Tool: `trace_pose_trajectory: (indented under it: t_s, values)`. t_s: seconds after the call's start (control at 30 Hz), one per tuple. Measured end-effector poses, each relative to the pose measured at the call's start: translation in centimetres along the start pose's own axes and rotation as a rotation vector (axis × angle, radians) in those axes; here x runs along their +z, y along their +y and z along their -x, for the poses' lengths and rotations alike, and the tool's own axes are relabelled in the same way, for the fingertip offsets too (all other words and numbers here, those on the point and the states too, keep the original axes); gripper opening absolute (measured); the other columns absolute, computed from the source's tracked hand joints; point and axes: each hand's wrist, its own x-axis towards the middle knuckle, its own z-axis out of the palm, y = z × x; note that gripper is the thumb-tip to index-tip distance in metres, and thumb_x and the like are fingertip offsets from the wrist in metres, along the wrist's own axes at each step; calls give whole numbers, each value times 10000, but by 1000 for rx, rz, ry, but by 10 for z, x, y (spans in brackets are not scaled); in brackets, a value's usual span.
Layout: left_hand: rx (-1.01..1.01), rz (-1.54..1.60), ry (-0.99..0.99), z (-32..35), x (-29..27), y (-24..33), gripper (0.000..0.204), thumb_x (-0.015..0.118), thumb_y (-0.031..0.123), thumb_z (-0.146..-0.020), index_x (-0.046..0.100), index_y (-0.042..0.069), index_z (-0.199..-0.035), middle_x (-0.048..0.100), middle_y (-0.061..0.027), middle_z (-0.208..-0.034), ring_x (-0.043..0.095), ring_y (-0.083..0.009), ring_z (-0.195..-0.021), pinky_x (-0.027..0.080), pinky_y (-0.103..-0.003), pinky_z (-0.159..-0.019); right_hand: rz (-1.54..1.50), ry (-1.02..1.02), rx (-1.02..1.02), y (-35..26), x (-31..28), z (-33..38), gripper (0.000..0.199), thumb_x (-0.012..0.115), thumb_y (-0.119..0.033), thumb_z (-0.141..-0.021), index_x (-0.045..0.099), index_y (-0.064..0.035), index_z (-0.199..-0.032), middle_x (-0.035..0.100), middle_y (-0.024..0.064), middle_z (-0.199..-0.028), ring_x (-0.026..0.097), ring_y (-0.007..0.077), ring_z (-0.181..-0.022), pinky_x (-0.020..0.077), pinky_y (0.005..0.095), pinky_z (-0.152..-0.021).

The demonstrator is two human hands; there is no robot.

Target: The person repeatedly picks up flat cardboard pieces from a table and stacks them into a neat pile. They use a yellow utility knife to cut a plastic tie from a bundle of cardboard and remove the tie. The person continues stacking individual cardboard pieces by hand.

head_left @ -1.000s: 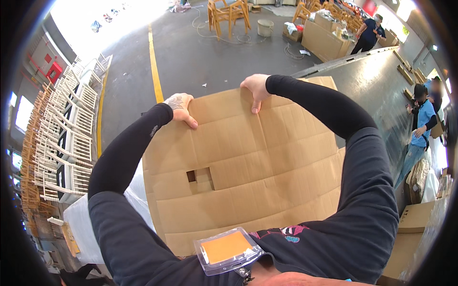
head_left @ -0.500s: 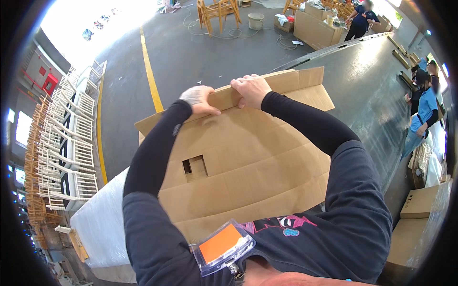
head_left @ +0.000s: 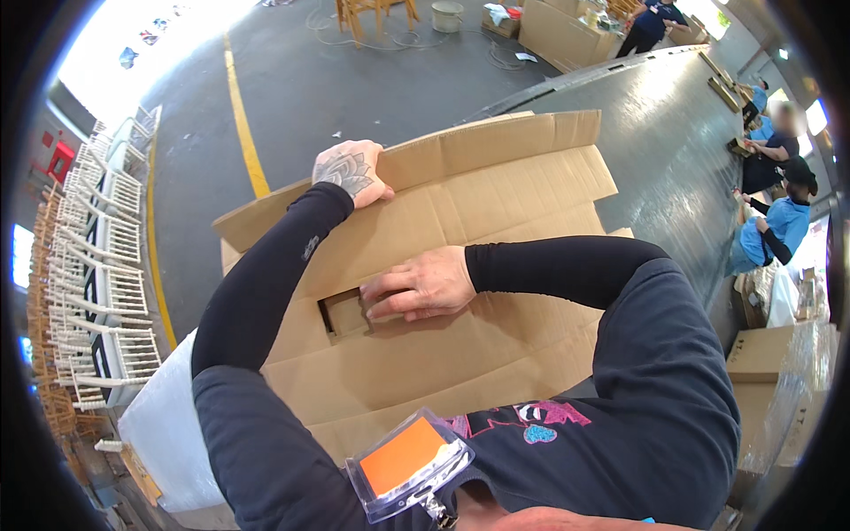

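Note:
A large flattened sheet of brown cardboard (head_left: pixel 496 350), creased across, lies in front of me. At its far edge stands a folded-up flap (head_left: pixel 482 150). My left hand (head_left: pixel 351 173) is closed on the left part of that flap, thumb on the near side and the other fingers mostly hidden behind. A small rectangular cutout (head_left: pixel 348 312) sits left of the sheet's middle. At the cutout's right edge, my right hand (head_left: pixel 427 286) rests with its fingers extended and a little bent, apart from one another; whether the fingertips reach into the opening, I cannot tell.
White spindled chair frames (head_left: pixel 119 283) stand in rows at left. A plastic-wrapped white stack (head_left: pixel 164 420) is at lower left. A grey metal surface (head_left: pixel 655 124) extends at right, with co-workers (head_left: pixel 779 226) beyond. Wrapped cartons (head_left: pixel 770 354) stand at lower right; a bucket (head_left: pixel 447 18) is farther off.
My right hand has let go of the far flap and come nearer, to the cutout. The left hand stays on the flap. The sheet has shifted slightly left in view.

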Motion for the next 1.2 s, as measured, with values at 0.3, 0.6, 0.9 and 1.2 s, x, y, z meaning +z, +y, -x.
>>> trace_pose_trajectory:
  t_s: [0.3, 0.6, 0.9, 1.2]
  values:
    - [230, -125, 427, 141, -35, 84, 205, 719, 122, -669, 580, 76, -812, 611, -105, -773, 620, -326, -739, 480, -439, -665, 82, 43, -60, 9, 39, 13, 433, 602, -226, -921, 512, -80, -1319, 519, 157, -1357, 532, 354, -1228, 483, 452, -1011]
    - [111, -173, 453, 100, -55, 46, 281, 744, 265, -713, 560, 65, -783, 648, -133, -774, 657, -336, -770, 501, -438, -680, 846, 594, -268, -99, -84, -17, 434, 701, -266, -840, 592, -127, -1237, 605, 123, -1207, 582, 289, -1161, 503, 477, -951]
    - [271, -312, 416, 95, -191, 194, 427, 839, 306, -632, 580, 58, -865, 636, -146, -864, 627, -365, -879, 482, -457, -770, 490, 286, 826, -163, -283, 174, 485, 830, -366, -719, 701, -68, -1079, 722, 139, -927, 684, 320, -916, 525, 410, -805]
    - [304, -147, 834, 55, -218, 251, 705, 719, 122, -854, 393, 94, -1479, 401, -154, -1521, 340, -304, -1439, 275, -454, -1178, -96, 1366, 1297, -182, -322, 547, 443, 742, -260, -885, 632, 9, -1220, 705, 69, -1094, 671, 164, -989, 529, 310, -887]
